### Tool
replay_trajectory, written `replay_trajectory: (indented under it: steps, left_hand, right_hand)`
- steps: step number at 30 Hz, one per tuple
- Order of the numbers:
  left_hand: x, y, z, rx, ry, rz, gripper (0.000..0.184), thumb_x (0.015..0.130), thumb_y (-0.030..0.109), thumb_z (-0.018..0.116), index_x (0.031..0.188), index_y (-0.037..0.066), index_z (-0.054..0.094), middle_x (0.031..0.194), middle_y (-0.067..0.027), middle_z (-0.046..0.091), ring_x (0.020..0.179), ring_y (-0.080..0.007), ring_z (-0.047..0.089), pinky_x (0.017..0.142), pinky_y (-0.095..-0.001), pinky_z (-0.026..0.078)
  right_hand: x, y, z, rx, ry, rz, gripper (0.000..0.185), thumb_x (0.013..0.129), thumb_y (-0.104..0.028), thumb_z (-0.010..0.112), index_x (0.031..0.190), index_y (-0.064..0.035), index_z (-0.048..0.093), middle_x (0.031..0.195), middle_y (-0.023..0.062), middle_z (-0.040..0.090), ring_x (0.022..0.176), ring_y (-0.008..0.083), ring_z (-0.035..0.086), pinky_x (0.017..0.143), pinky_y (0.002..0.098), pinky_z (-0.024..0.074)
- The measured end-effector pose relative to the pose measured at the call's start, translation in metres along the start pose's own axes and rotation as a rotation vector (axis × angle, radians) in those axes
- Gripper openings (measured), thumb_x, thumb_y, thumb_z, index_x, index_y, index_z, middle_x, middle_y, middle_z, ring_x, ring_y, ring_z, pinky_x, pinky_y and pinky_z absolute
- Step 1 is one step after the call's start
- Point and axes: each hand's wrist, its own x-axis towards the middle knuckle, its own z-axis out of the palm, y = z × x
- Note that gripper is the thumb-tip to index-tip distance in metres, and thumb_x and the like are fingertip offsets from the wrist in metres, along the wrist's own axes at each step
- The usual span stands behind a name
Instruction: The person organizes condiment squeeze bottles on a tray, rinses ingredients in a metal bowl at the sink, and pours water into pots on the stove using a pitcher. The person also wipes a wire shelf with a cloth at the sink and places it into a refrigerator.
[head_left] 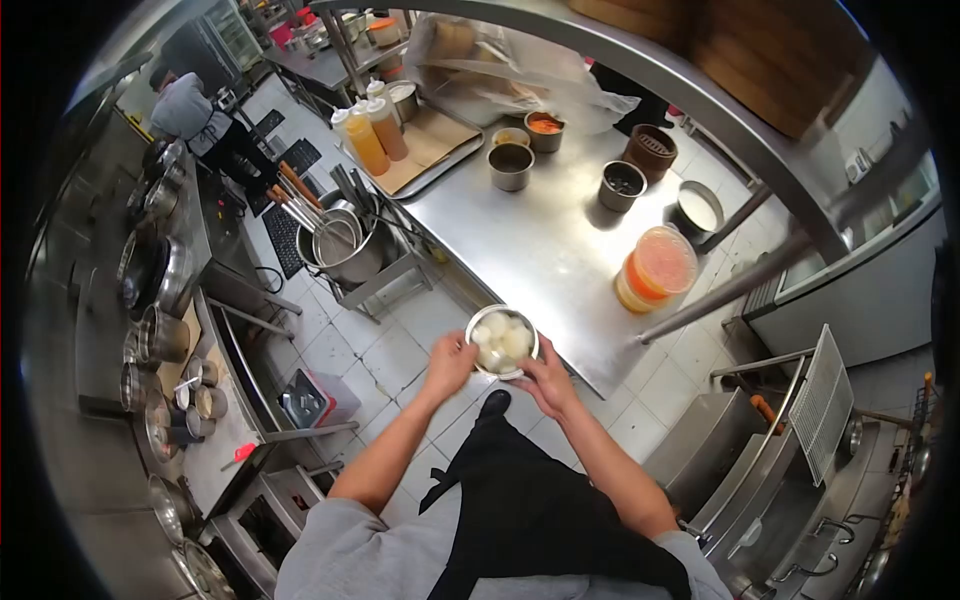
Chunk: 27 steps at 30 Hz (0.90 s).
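The left hand [453,362] pinched the left side of a round metal bowl [500,308] between thumb and fingers, while the right hand [546,379] curled around its lower right side, fingers partly hidden beneath. The bowl sat upright between the two hands, in front of the body, and held several smooth, rounded white pieces [500,342]; whether liquid lay around them could not be told. In view it overlapped the near edge of a steel worktable [470,225], though whether the two touched was unclear. Beyond the right hand and to its right, round plastic tubs [655,282] with orange contents stood near the table's edge. Farther ahead of that hand was a steel pot [616,203] with black contents, just beside a brown ribbed container [650,158]. Straight ahead of both hands, well apart from them, stood a second steel pot [512,182], dark inside, and near it a third [546,145] filled with something bright orange. Ahead of the left hand and to its left, squeeze bottles [367,150] of amber and orange liquid stood on a paper-lined tray [440,166]. Nearer on that side, a large stockpot [352,275] held long-handled wire strainers [338,238].
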Motion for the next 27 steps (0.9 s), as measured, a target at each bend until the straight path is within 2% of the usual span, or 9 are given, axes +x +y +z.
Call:
replay_trajectory:
  steps: [2,3,5,7,9,12,17,21,27]
  left_hand:
    - [0.037,-0.005,-0.040,-0.104,0.027,-0.046,0.020,0.080,0.014,0.052,0.068,-0.002,0.052,0.061,-0.0090,0.055,0.058,-0.0171,0.058,0.049,-0.0322,0.049]
    - [0.057,-0.002,-0.061,-0.195,0.006,-0.074,0.021,0.081,0.016,0.053,0.070,-0.001,0.051,0.060,-0.0100,0.054,0.063,-0.0200,0.061,0.051,-0.0339,0.051]
    - [0.105,-0.015,-0.091,-0.470,0.023,-0.129,0.019,0.085,0.013,0.049,0.071,0.000,0.050,0.067,-0.0079,0.053,0.061,-0.0169,0.059,0.050,-0.0351,0.056]
    - [0.154,-0.026,-0.123,-0.377,0.074,-0.042,0.018,0.086,0.012,0.048,0.072,-0.001,0.049,0.071,-0.0094,0.054,0.058,-0.0189,0.059,0.052,-0.0401,0.059]
    - [0.195,-0.018,-0.145,-0.473,0.131,-0.138,0.018,0.085,0.012,0.048,0.073,-0.001,0.050,0.071,-0.0095,0.054,0.057,-0.0187,0.059,0.049,-0.0367,0.058]
    - [0.265,-0.037,-0.163,-0.463,0.238,-0.114,0.019,0.085,0.013,0.048,0.074,-0.002,0.052,0.073,-0.0112,0.056,0.058,-0.0190,0.059,0.048,-0.0333,0.057]
    - [0.349,-0.062,-0.165,-0.596,0.372,-0.174,0.021,0.083,0.012,0.048,0.078,-0.007,0.055,0.076,-0.0121,0.057,0.061,-0.0213,0.060,0.051,-0.0349,0.059]
    - [0.387,-0.080,-0.158,-0.592,0.448,-0.234,0.022,0.081,0.013,0.050,0.080,-0.008,0.054,0.078,-0.0156,0.056,0.060,-0.0249,0.059,0.047,-0.0357,0.058]
    - [0.394,-0.095,-0.146,-0.603,0.377,-0.285,0.022,0.082,0.012,0.051,0.085,-0.009,0.052,0.078,-0.0154,0.056,0.059,-0.0245,0.059,0.047,-0.0352,0.057]
  right_hand:
    - [0.026,-0.006,0.028,0.024,-0.138,-0.023,0.062,0.085,-0.008,0.056,0.138,-0.0104,0.025,0.131,0.0162,0.039,0.113,0.0301,0.049,0.091,0.0444,0.0467]
    - [0.032,-0.003,0.031,0.032,-0.123,-0.024,0.062,0.085,-0.008,0.056,0.138,-0.0104,0.025,0.131,0.0162,0.039,0.113,0.0301,0.049,0.091,0.0444,0.0467]
    - [0.042,0.003,0.033,-0.201,-0.175,-0.059,0.059,0.087,-0.015,0.060,0.137,-0.0100,0.029,0.135,0.0161,0.036,0.113,0.0281,0.049,0.092,0.0415,0.0457]
    - [0.031,0.006,0.021,-0.204,-0.160,-0.001,0.050,0.089,-0.018,0.058,0.132,-0.0068,0.036,0.134,0.0156,0.039,0.111,0.0263,0.052,0.090,0.0395,0.0467]
    - [0.018,0.015,-0.002,-0.139,-0.096,0.219,0.044,0.091,-0.021,0.056,0.128,-0.0048,0.040,0.129,0.0150,0.045,0.108,0.0249,0.054,0.089,0.0378,0.0476]
    - [-0.012,0.041,-0.043,-0.138,0.128,0.268,0.041,0.088,-0.023,0.060,0.122,-0.0024,0.046,0.116,0.0125,0.055,0.100,0.0221,0.058,0.083,0.0351,0.0506]
    - [-0.064,0.061,-0.085,-0.129,0.357,0.313,0.038,0.088,-0.020,0.059,0.119,-0.0018,0.048,0.111,0.0130,0.058,0.096,0.0218,0.060,0.079,0.0349,0.0521]
    - [-0.090,0.069,-0.096,-0.043,0.505,0.286,0.034,0.088,-0.017,0.059,0.117,-0.0025,0.050,0.108,0.0134,0.060,0.092,0.0216,0.061,0.077,0.0349,0.0531]
    - [-0.120,0.089,-0.120,-0.052,0.663,0.273,0.032,0.087,-0.016,0.060,0.114,-0.0037,0.051,0.102,0.0109,0.061,0.088,0.0207,0.062,0.072,0.0336,0.0536]
